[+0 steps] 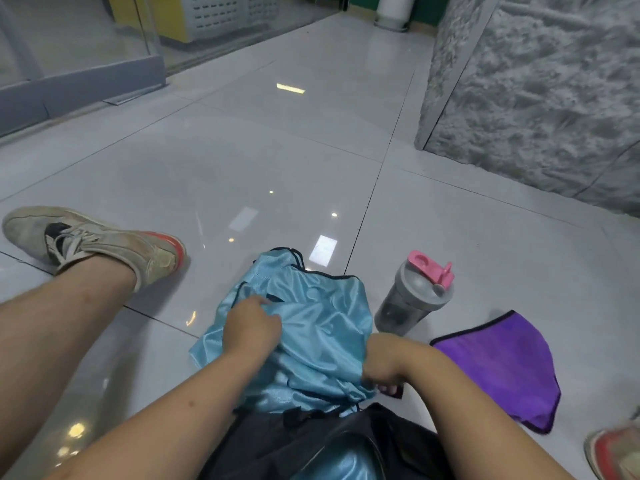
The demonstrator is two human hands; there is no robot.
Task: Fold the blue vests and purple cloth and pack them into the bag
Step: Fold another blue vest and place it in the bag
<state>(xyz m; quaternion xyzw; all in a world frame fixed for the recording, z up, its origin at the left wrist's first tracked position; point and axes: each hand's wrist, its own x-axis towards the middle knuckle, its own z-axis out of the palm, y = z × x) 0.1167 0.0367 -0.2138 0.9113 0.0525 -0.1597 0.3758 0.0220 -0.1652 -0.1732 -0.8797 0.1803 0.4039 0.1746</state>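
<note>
A light blue vest [311, 327] with black trim lies crumpled on the floor in front of me. My left hand [251, 325] pinches its fabric near the upper left. My right hand [381, 368] is curled around the vest's right edge, fingers partly hidden under the cloth. A black bag [349, 441] sits open at the bottom centre, with more light blue fabric [332, 465] showing inside it. The purple cloth [505, 368] with black trim lies flat on the floor to the right.
A grey shaker bottle [412, 299] with a pink lid stands just right of the vest. My left leg and shoe [100, 242] stretch out at left; another shoe [616, 452] shows at the bottom right. A rough grey wall [540, 84] rises at upper right.
</note>
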